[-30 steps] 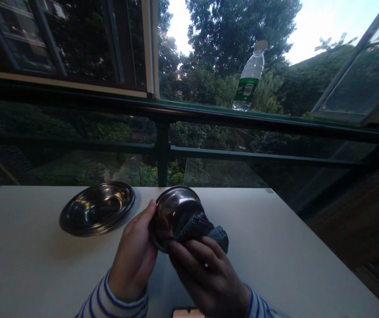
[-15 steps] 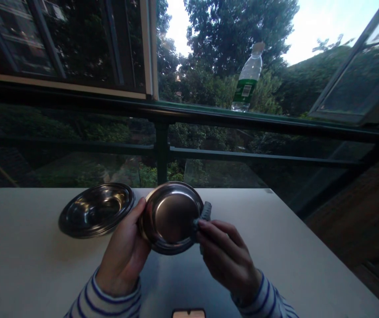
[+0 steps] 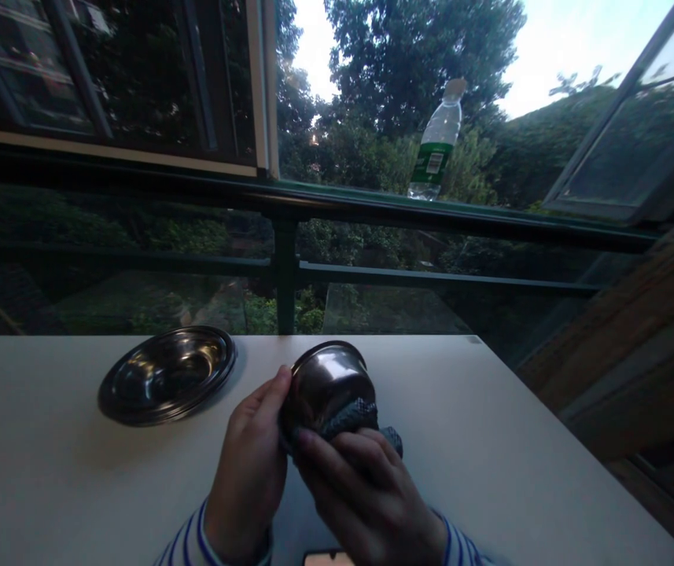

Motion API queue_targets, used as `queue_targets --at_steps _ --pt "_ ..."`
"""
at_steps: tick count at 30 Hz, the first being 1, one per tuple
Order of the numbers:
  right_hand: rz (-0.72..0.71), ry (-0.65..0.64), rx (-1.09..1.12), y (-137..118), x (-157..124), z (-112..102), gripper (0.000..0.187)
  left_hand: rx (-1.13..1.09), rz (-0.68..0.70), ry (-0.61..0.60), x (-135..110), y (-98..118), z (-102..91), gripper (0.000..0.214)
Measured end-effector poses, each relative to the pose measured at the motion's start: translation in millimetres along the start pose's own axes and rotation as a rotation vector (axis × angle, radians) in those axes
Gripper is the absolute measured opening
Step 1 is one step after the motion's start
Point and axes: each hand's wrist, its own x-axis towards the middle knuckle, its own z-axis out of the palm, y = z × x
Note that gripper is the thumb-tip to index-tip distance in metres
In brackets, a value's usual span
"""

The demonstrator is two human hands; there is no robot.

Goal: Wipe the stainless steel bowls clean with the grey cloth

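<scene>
My left hand (image 3: 251,464) grips a small steel bowl (image 3: 328,381) by its left rim and holds it tilted above the white table (image 3: 490,440). Pressed against the bowl's near side is a dark grey cloth (image 3: 351,420), held there by my right hand (image 3: 366,491) with its fingers closed over it. A second, wider steel bowl (image 3: 165,376) rests upright on the table to the left, a hand's width from my left hand.
A phone's edge (image 3: 328,558) shows at the table's near edge between my striped sleeves. Behind the table runs a dark railing (image 3: 372,211) with a plastic water bottle (image 3: 434,149) standing on it. An open window frame (image 3: 608,157) is at the right.
The bowl, whose inside faced me half a second ago, is now turned so its outside shows. My right hand with the cloth has come back over its near side.
</scene>
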Motion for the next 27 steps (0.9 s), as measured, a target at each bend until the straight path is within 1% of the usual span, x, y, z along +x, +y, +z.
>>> queue_targets --at_steps 4,7,10,14,18,22,25,27 --pt "0.079 0.015 0.019 1.3 -1.9 -0.3 0.033 0.117 0.017 -0.041 -3.5 -6.0 -0.9 0.015" --pt "0.161 0.034 0.065 6.3 -2.4 -1.1 0.033 0.145 -0.008 -0.049 -5.5 -7.7 -0.7 0.014" --pt "0.275 0.051 0.126 15.2 -2.9 -2.6 0.035 0.134 -0.042 -0.049 -6.6 -8.1 0.7 0.014" --pt "0.44 0.094 0.212 27.3 -5.0 -4.7 0.037 0.087 -0.048 -0.012 -5.8 -6.4 3.0 0.014" --pt "0.526 0.157 0.288 31.7 -6.6 -4.8 0.038 -0.017 -0.083 0.038 -2.2 -2.8 3.7 0.02" --pt "0.498 0.164 0.27 25.3 -8.1 0.2 0.041 -0.102 -0.135 0.077 3.9 3.3 0.5 0.023" --pt "0.371 0.102 0.235 17.9 -7.4 2.1 0.044 -0.123 -0.115 0.103 9.6 8.7 -3.2 0.023" --pt "0.282 0.078 0.237 15.4 -6.3 -1.4 0.046 -0.118 -0.093 0.108 11.9 10.0 -4.6 0.022"
